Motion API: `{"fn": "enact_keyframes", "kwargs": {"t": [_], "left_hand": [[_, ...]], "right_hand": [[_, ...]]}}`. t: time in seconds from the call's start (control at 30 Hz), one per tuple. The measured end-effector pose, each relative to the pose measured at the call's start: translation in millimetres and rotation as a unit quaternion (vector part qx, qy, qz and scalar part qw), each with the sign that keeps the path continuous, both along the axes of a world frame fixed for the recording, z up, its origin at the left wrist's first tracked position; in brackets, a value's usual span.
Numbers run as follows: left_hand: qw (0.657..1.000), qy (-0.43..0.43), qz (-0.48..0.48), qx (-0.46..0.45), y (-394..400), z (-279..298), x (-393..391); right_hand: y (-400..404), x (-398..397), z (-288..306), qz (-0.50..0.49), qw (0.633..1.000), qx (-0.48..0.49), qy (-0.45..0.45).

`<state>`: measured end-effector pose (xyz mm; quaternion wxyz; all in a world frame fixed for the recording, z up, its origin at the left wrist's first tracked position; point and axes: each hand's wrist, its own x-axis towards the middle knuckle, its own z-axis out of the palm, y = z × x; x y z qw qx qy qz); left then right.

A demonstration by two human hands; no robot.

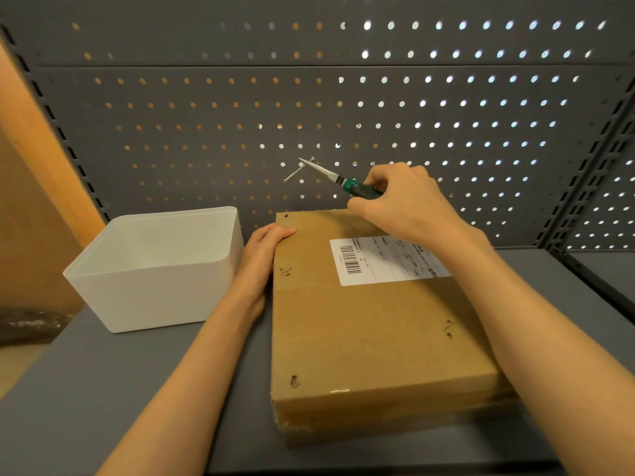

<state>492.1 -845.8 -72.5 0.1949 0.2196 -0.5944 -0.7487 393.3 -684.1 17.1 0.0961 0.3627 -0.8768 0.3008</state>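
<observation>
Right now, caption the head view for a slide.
Right hand holds a nail in pliers; left hand grips the cardboard box.

1 cardboard box (371,331), w/ 1 shipping label (388,259) and 4 puncture holes (294,381) in its top. 1 white plastic bin (154,297). 1 pr needle-nose pliers (338,180), green handle. 1 nail (298,170). 2 hands in view: left hand (264,249), right hand (402,197). 1 grey shelf (137,389), 1 pegboard back wall (206,115).

Brown cardboard box (371,321), white bin (154,269), green-handled pliers (343,182), grey perforated panel (206,108).
</observation>
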Motion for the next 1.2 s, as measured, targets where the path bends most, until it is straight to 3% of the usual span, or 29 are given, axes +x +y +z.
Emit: {"fn": "enact_keyframes", "kwargs": {"t": [0.53,0.77,0.87,1.03,1.2], "left_hand": [[1.0,-0.011,0.007,0.023,11.4,19.3,6.5],[0.981,-0.04,0.081,-0.173,22.2,38.0,19.0],[0.949,-0.021,0.08,-0.303,27.0,50.1,37.3],[0.859,-0.02,0.139,-0.493,16.0,64.7,78.9],[0.726,-0.114,0.212,-0.645,-5.9,69.2,113.5]], "right_hand": [[-2.6,4.4,-3.4,-0.002,0.999,-0.023,0.025],[5.9,6.0,6.6,-0.007,0.998,-0.06,0.027],[3.9,9.1,11.9,-0.009,0.998,-0.044,0.045],[-14.4,30.0,17.7,0.027,0.997,0.016,0.077],[-44.6,55.1,26.6,0.067,0.989,0.051,0.123]]}}
